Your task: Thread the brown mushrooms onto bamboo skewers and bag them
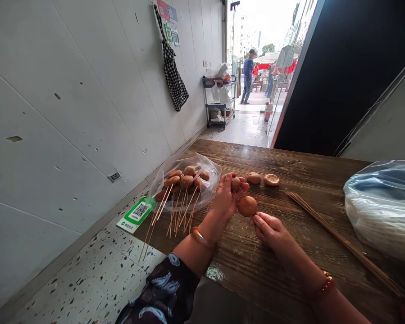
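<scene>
My left hand (226, 194) is closed around a small brown mushroom (235, 183), its fingers curled behind it. Just below and to the right, a larger round mushroom cap (248, 206) is on a thin stick, mostly hidden. My right hand (268, 228) pinches that skewer right under the cap. Two loose mushrooms lie on the table beyond my hands: one cap side up (254, 178), the other showing its pale hollow underside (272, 180). To the left, a clear plastic bag (207, 164) holds several skewered mushrooms (186, 181), their sticks (178, 211) pointing toward me.
A bundle of bare bamboo skewers (337, 238) lies across the wooden table (290, 162) at right, near a large plastic bag with white contents (381, 216). A green-and-white QR card (136, 215) is at the left edge. Beyond are a wheeled cart (220, 105) and a person (248, 76) in the doorway.
</scene>
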`<state>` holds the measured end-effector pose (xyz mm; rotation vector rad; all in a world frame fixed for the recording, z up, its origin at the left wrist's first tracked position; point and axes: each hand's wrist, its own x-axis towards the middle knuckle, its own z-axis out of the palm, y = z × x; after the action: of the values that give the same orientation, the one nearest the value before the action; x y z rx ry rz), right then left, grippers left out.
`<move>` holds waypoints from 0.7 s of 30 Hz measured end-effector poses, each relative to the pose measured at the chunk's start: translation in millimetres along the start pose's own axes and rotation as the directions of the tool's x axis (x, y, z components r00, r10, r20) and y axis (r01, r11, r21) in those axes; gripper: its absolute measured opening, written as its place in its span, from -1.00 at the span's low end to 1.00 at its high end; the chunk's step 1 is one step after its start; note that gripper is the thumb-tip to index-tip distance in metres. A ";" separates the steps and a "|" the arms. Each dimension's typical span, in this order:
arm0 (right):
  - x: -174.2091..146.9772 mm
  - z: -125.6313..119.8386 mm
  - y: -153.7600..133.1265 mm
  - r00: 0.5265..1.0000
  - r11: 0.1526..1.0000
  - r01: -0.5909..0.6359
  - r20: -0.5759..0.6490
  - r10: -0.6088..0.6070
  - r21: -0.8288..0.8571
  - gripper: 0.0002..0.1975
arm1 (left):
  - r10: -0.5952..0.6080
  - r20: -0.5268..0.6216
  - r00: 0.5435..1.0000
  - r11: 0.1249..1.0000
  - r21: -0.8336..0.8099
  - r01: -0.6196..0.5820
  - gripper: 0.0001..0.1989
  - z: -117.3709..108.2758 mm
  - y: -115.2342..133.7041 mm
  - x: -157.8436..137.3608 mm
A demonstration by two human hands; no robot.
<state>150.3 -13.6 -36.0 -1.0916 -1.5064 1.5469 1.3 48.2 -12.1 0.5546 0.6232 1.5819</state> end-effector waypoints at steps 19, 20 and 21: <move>-2.0 5.0 5.0 0.994 0.996 0.060 -0.085 -0.066 -0.070 -0.61 | 0.009 -0.006 1.000 0.999 0.033 -0.009 -0.61 9.6 -1.8 -9.8; -1.7 5.1 5.4 0.993 0.995 0.063 -0.091 -0.069 -0.072 -0.60 | 0.014 -0.008 1.000 0.999 0.043 -0.014 -0.61 10.1 -2.3 -10.2; -1.4 5.2 5.6 0.992 0.995 0.065 -0.099 -0.073 -0.076 -0.60 | 0.020 -0.010 1.000 0.998 0.056 -0.019 -0.61 10.4 -2.8 -10.6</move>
<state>146.4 -17.4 -41.6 -1.1302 -1.5257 1.3789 11.5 38.6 -6.3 0.5955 0.6736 1.5904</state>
